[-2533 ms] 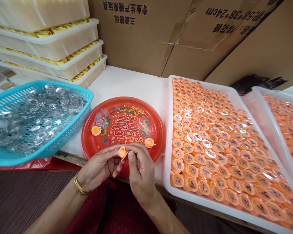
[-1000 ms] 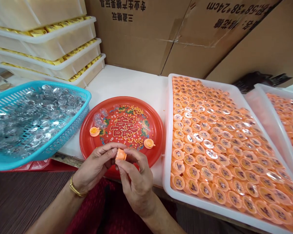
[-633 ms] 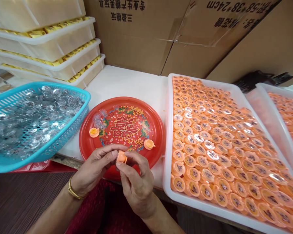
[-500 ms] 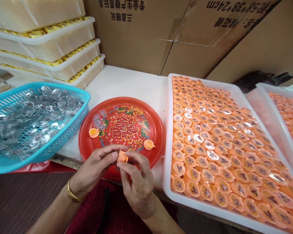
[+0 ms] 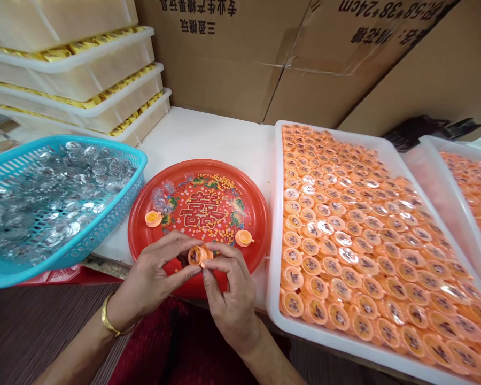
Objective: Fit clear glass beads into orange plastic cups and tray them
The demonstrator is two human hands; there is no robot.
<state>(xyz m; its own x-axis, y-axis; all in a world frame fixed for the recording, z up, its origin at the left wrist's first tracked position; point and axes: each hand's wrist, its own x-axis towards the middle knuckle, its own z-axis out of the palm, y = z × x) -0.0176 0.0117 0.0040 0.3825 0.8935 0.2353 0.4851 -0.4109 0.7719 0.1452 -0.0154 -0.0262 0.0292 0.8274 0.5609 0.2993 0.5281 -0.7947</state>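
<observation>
A small orange toy cup (image 5: 199, 255), with a dark printed picture in its round mouth, is tilted on its side above the near edge of a red round tray (image 5: 260, 214). My right hand (image 5: 232, 283) pinches its base end between thumb and fingers. My left hand (image 5: 156, 272) has thumb and forefinger at the rim, below and above the mouth. On the tray sit an orange toy cup with yellow bits in it (image 5: 153, 218) at the left and another orange toy cup (image 5: 244, 238) at the right. Several clear plastic domes (image 5: 162, 197) lie at the tray's left.
A blue basket (image 5: 116, 219) full of clear plastic pieces stands to the left. At the right, a white tray (image 5: 276, 267) holds rows of orange toy cups, with a similar tray (image 5: 452, 182) beyond. Stacked cream bins (image 5: 124, 80) and cardboard boxes (image 5: 224, 69) line the back.
The toy cup has turned so its printed mouth faces left and toward me. My left fingers have spread wider at its rim, while my right hand keeps hold.
</observation>
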